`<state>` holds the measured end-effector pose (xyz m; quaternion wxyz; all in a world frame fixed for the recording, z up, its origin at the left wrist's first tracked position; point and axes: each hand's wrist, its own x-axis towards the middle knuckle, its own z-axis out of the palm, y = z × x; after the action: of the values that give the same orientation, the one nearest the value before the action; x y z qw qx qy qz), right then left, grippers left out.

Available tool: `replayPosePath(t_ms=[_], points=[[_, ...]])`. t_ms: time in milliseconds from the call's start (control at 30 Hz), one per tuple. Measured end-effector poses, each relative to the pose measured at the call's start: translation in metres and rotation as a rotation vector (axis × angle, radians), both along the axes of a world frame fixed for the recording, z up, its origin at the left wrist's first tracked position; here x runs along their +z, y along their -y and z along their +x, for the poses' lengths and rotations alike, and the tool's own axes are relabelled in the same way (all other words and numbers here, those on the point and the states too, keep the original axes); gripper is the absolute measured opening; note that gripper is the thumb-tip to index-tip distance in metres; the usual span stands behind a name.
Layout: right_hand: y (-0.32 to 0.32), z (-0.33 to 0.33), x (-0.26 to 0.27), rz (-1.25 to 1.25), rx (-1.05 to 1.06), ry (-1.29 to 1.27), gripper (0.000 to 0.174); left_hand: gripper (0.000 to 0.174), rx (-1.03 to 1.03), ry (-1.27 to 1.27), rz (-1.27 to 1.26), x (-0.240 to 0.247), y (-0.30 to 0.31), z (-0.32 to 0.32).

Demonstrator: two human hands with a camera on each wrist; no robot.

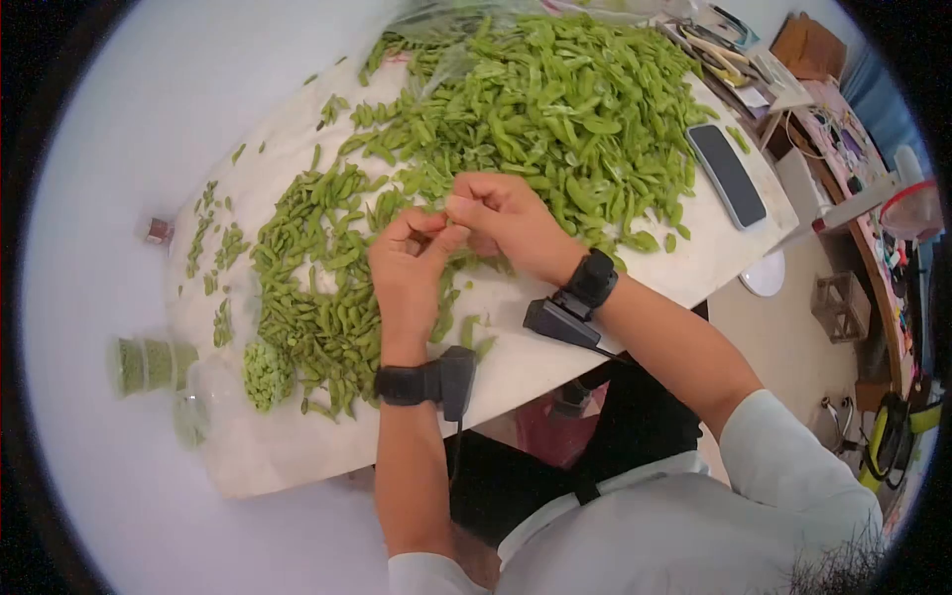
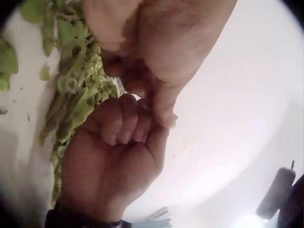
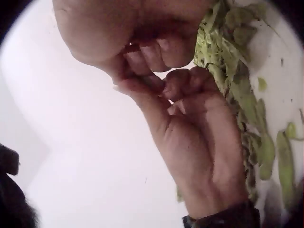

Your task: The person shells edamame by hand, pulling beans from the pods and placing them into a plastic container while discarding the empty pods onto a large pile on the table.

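In the head view, the left hand (image 1: 409, 273) and right hand (image 1: 511, 223) meet at their fingertips above green bean pods (image 1: 317, 268). Both pinch a small item that the fingers almost wholly cover; what it is cannot be told. The left wrist view has the left hand (image 2: 114, 152) below with curled fingers, its tips against the right hand (image 2: 161, 42). From the right wrist, the right hand (image 3: 199, 137) reaches up, thumb and fingertips touching the left hand (image 3: 118, 33). A larger heap of pods (image 1: 575, 119) lies beyond the hands.
A phone (image 1: 727, 176) lies right of the large heap on the pale table (image 1: 595, 297). Shelled beans (image 1: 266, 375) sit at the near left, beside clear containers of green beans (image 1: 149, 365). Plastic bags (image 1: 446, 69) touch the heap's far side. Tools and papers (image 1: 729, 59) stand at the back right.
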<state>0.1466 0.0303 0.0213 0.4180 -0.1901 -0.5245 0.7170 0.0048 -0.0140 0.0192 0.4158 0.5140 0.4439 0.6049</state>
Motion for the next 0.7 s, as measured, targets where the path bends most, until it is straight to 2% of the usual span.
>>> replayPosePath(t_ms=[67,133,167,233,367,567,700], points=[[0.000,-0.003,0.000,0.133,-0.074,0.086,0.026,0.011,0.048,-0.222,0.094,-0.001,0.000,-0.006],[-0.003,-0.002,-0.002,0.232,-0.145,0.158,0.024,0.014,0.052,-0.261,0.116,0.006,0.001,-0.010],[-0.004,-0.002,-0.002,0.233,-0.121,0.153,0.024,0.016,0.054,-0.279,0.127,0.008,0.002,-0.012],[-0.001,0.000,0.004,0.230,-0.081,0.142,0.024,0.017,0.067,-0.469,0.213,0.010,0.001,-0.017],[-0.005,0.002,0.003,0.366,-0.063,0.269,0.024,0.016,0.075,-0.716,0.280,0.008,0.003,-0.023],[-0.004,-0.002,-0.003,0.356,-0.103,0.244,0.025,0.019,0.069,-0.697,0.173,0.014,0.008,-0.018],[-0.008,-0.003,-0.006,0.391,-0.221,0.245,0.026,0.016,0.120,-0.377,0.042,0.002,0.005,-0.007]])
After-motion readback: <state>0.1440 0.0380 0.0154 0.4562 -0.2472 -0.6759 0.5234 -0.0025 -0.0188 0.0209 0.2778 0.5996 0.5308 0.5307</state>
